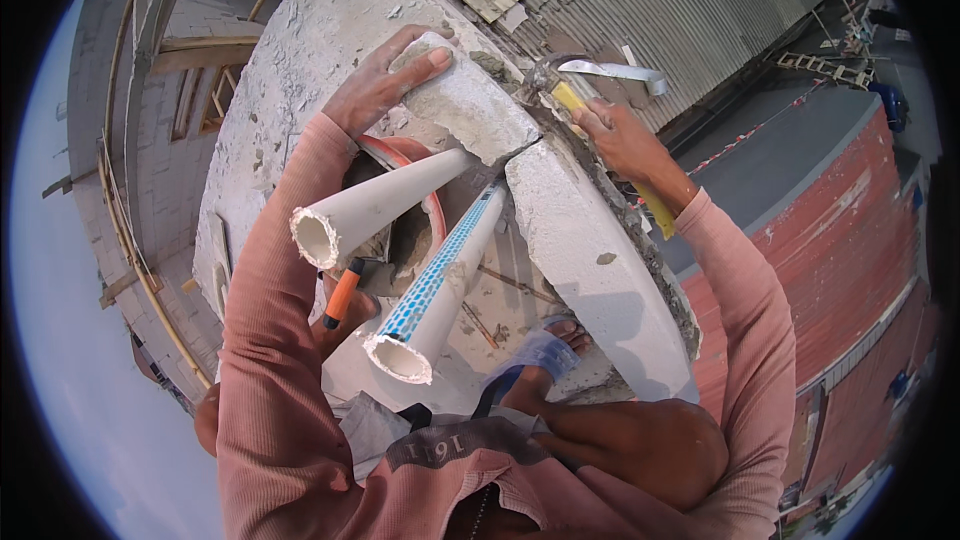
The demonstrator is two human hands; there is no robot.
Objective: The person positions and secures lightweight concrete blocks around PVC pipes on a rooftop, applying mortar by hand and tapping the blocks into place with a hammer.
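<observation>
My left hand (392, 82) grips the far left end of a pale lightweight concrete block (470, 105), with the thumb on its face. A second long block (590, 250) lies in line with it, a thin dark joint between them. My right hand (625, 145) is closed round the yellow handle of a hammer (570, 98). The hammer's dark head is beside the first block's outer edge, near the joint; whether it touches I cannot tell. Two white plastic pipes with ragged ends, one plain (385, 205) and one with a blue pattern (440, 285), stick up on the blocks' near side.
An orange-handled tool (343, 292) and a red-rimmed container (432, 202) are behind the pipes. My sandalled foot (545, 355) is beside the long block. Past the wall are a corrugated roof (690, 10) and a lower red roof (840, 230). A rough concrete slab (290, 80) spreads left.
</observation>
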